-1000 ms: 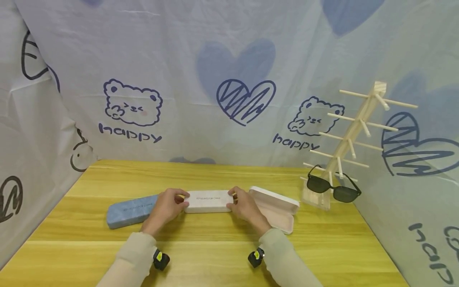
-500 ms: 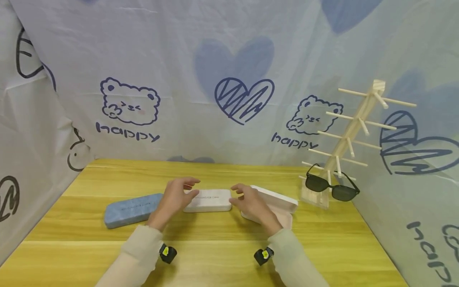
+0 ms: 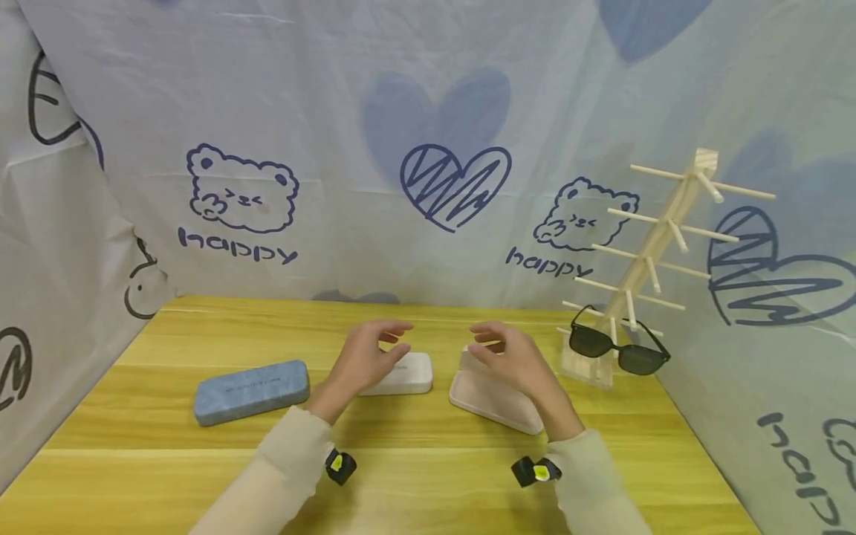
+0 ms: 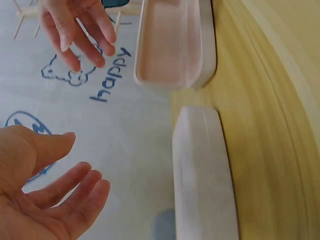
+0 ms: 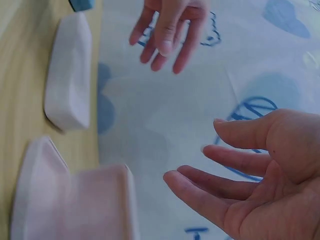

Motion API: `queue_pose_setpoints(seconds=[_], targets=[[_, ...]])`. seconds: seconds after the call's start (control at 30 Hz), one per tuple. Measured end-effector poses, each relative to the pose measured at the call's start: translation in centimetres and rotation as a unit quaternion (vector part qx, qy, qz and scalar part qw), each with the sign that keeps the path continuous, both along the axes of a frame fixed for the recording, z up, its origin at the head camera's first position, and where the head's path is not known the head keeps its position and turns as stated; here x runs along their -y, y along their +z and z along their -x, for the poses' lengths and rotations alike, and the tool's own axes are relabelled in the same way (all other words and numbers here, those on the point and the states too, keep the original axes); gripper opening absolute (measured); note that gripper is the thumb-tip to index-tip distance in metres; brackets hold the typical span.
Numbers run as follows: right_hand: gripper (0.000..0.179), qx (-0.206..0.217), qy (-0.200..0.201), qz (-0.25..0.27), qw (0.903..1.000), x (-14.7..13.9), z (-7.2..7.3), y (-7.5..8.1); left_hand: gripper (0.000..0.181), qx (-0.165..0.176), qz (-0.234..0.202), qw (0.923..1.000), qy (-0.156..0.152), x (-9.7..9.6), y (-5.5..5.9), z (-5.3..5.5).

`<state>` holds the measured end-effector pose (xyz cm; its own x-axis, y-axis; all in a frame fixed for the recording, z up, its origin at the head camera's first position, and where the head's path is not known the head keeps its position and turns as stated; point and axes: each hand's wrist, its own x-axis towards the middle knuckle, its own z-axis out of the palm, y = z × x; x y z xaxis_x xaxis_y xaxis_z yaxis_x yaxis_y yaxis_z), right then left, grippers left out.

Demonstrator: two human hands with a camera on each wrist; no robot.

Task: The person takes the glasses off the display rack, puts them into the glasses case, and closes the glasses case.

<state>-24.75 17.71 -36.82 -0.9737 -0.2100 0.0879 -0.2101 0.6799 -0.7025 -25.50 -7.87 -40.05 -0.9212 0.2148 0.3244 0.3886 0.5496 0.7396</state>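
My left hand (image 3: 371, 360) hovers over the closed white glasses case (image 3: 416, 373), its fingers relaxed and holding nothing; part of the case is hidden behind it. My right hand (image 3: 515, 357), also loose and holding nothing, is above the opened white glasses case (image 3: 491, 397) with a pale pink lining. In the left wrist view the open case (image 4: 167, 45) shows nothing inside, and the closed case (image 4: 202, 170) lies apart from it. A blue glasses case (image 3: 250, 392), closed, lies on the table to the left of my left hand.
At the back right a wooden peg stand (image 3: 658, 245) leans in view, with black sunglasses (image 3: 618, 351) hung low on it. A printed cloth (image 3: 348, 148) hangs behind the wooden table (image 3: 401, 475).
Both hands have let go of the closed white case, lifted and moved to the right. The right hand now hangs above the open case. The cases stay about where they were.
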Motion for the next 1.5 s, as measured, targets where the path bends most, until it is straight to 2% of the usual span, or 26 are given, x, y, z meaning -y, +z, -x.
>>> queue_pose_setpoints(seconds=[0.17,0.33,0.53,0.67,0.9,1.07,1.3,1.5], targets=[[0.036,-0.001,-0.033,-0.013,0.9994,-2.8,-0.5,1.2,0.032,-0.005,-0.005,0.9996,-0.026,-2.2,0.7,0.3],[0.038,-0.025,-0.054,-0.025,0.9979,-5.7,-1.0,1.9,0.033,-0.013,0.001,0.9987,-0.050,-4.6,1.1,0.8],[0.039,-0.045,-0.058,-0.019,0.9971,-9.0,-1.6,2.4,0.034,-0.028,0.014,0.9966,-0.077,-7.3,1.8,1.3],[0.040,-0.044,-0.068,-0.024,0.9964,-10.8,-2.2,2.7,0.034,-0.017,0.014,0.9952,-0.095,-8.7,2.1,1.7],[0.040,-0.069,-0.102,-0.041,0.9915,-13.7,-3.3,2.9,0.035,0.016,0.017,0.9924,-0.120,-11.4,2.3,2.2],[0.044,-0.060,-0.129,-0.060,0.9880,-16.0,-3.7,2.9,0.036,0.029,0.024,0.9915,-0.125,-13.8,2.4,2.5],[0.041,-0.073,-0.177,-0.098,0.9766,-17.8,-4.2,2.7,0.037,0.032,0.045,0.9906,-0.125,-16.7,2.9,3.0],[0.042,-0.065,-0.214,-0.102,0.9694,-19.4,-4.1,2.5,0.038,0.077,0.028,0.9892,-0.122,-18.5,3.3,3.3]])
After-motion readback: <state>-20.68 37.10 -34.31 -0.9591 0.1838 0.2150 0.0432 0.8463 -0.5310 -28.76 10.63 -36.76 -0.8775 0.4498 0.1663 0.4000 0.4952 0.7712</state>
